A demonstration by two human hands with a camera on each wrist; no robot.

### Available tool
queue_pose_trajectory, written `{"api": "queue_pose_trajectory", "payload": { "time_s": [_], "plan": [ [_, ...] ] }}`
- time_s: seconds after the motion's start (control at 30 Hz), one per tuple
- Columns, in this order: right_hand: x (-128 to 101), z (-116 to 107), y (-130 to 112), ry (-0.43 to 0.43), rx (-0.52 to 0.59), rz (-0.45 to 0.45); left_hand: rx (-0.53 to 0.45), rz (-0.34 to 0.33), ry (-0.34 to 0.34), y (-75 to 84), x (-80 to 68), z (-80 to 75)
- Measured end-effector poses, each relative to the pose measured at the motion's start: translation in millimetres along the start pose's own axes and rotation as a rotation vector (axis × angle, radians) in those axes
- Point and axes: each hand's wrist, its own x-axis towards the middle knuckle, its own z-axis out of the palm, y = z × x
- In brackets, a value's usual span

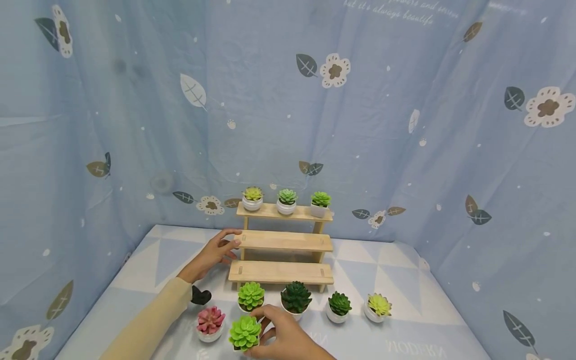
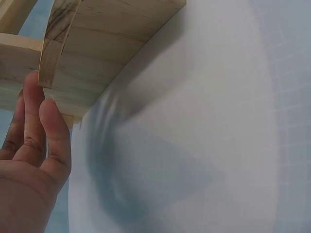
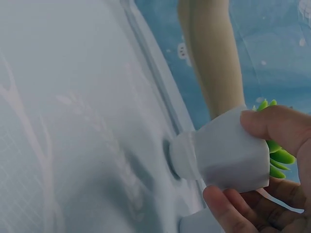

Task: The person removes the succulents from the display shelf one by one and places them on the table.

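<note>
Showing only from the right wrist, the bright green succulent in its white pot (image 3: 221,158) is pinched in the right hand (image 3: 265,170); overhead, the left hand (image 1: 215,252), fingers relaxed, touches the three-tier wooden stand (image 1: 282,242) behind it.

Blue flower-printed cloth (image 1: 382,125) drapes the walls behind a pale table (image 1: 405,320).

A small white pot (image 1: 245,345) holding a bright green succulent (image 1: 245,332) is gripped at the near edge of the counter, just right of a pink succulent. The wooden stepped shelf (image 1: 282,243) is touched at its middle tier's left end.
</note>
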Motion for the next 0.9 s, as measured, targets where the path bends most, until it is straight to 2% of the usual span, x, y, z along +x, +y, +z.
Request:
{"api": "queue_pose_trajectory", "payload": {
  "time_s": [0.4, 0.73, 0.9],
  "plan": [
    [6.4, 6.2, 9.2, -0.008, -0.004, 0.055, 0.002, 0.004, -0.011, -1.9, 3.0, -1.8],
    [10.0, 8.6, 15.6, 0.006, -0.073, 0.142, -0.016, -0.019, -0.017, 0.1, 5.3, -1.9],
    [11.3, 10.0, 17.4, -0.004, -0.087, 0.151, -0.015, -0.020, -0.011, 0.8, 4.0, -0.9]
  ]
}}
